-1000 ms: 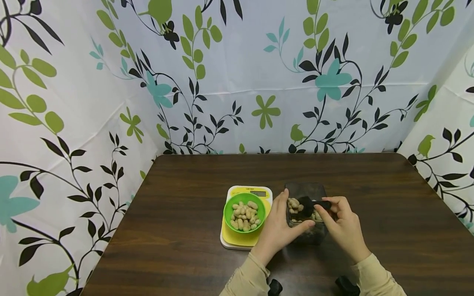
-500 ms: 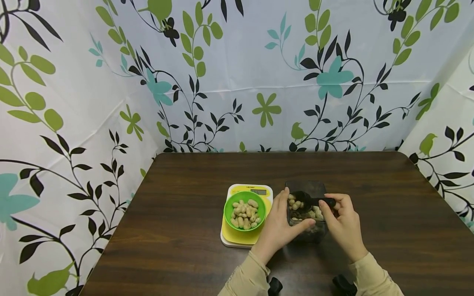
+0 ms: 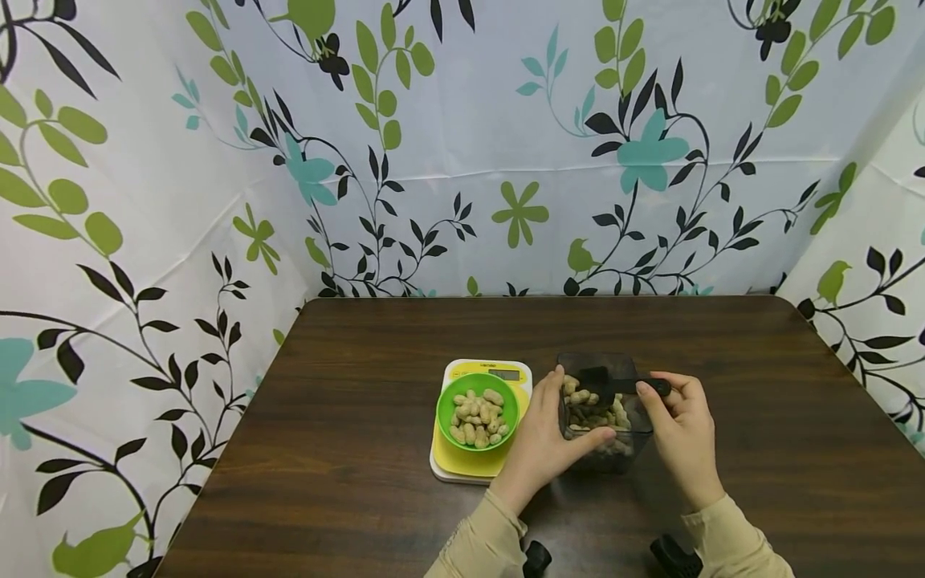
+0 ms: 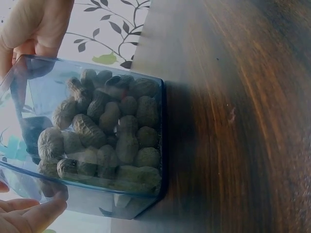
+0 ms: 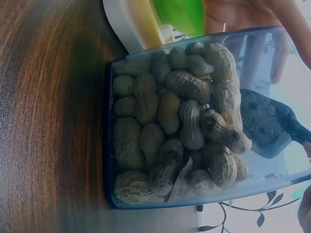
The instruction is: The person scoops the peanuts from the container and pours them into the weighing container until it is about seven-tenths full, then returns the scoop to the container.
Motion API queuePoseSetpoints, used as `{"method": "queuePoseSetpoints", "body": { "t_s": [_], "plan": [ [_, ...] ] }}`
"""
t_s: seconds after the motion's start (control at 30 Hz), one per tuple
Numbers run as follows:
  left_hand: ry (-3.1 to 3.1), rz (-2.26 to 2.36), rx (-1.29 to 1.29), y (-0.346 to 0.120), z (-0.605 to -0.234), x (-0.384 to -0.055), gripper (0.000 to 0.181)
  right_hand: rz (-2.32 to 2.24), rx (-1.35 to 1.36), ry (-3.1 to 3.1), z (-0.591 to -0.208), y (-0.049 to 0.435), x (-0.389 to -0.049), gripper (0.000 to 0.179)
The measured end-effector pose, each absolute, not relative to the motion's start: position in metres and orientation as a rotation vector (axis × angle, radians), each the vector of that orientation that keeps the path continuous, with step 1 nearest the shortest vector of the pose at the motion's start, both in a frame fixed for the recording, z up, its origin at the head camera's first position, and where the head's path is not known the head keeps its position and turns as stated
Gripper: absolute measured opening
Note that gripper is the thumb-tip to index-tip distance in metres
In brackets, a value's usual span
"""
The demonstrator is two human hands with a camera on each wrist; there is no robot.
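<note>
A clear plastic container (image 3: 610, 449) of unshelled peanuts (image 5: 169, 111) stands on the table. My left hand (image 3: 543, 441) holds it, fingers along its left side and thumb at the near rim. My right hand (image 3: 682, 437) pinches the handle of a black scoop (image 3: 596, 384) at the container's right side. The scoop (image 5: 266, 124) tilts inside the container, just above the peanuts in the right wrist view. Left of my left hand, a green bowl (image 3: 442, 417) filled with peanuts sits on a yellow and white kitchen scale (image 3: 462, 467).
The brown wooden table (image 3: 325, 449) runs back to a white curtain (image 3: 462, 96) printed with leaves and birds. Black wrist straps (image 3: 536, 559) show by both sleeves at the near edge. The scale is close beside the left hand.
My right hand has shifted a little to the right with the scoop, whose blade has turned and lifted toward the container's far side. My left hand, the bowl and the scale stay in place.
</note>
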State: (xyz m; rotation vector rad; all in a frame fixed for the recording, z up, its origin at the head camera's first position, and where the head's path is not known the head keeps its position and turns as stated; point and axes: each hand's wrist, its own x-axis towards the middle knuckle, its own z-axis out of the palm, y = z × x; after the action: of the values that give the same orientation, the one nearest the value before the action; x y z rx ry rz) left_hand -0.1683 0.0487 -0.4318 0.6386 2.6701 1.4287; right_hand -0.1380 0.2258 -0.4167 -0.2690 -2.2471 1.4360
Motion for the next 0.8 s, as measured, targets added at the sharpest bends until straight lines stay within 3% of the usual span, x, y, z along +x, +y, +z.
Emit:
{"method": "queuePoseSetpoints", "body": {
  "t_s": [0.27, 0.8],
  "plan": [
    [2.668, 1.451, 0.644, 0.0493, -0.4333, -0.1704, 0.096, 1.871, -0.296, -1.914, -0.4180, 0.2274, -0.1389, 0.019],
    [2.640, 1.474, 0.605, 0.0495, -0.4348, -0.1710, 0.096, 2.217, -0.378, -1.408, -0.4195, 0.2351, -0.1404, 0.017]
  ]
}}
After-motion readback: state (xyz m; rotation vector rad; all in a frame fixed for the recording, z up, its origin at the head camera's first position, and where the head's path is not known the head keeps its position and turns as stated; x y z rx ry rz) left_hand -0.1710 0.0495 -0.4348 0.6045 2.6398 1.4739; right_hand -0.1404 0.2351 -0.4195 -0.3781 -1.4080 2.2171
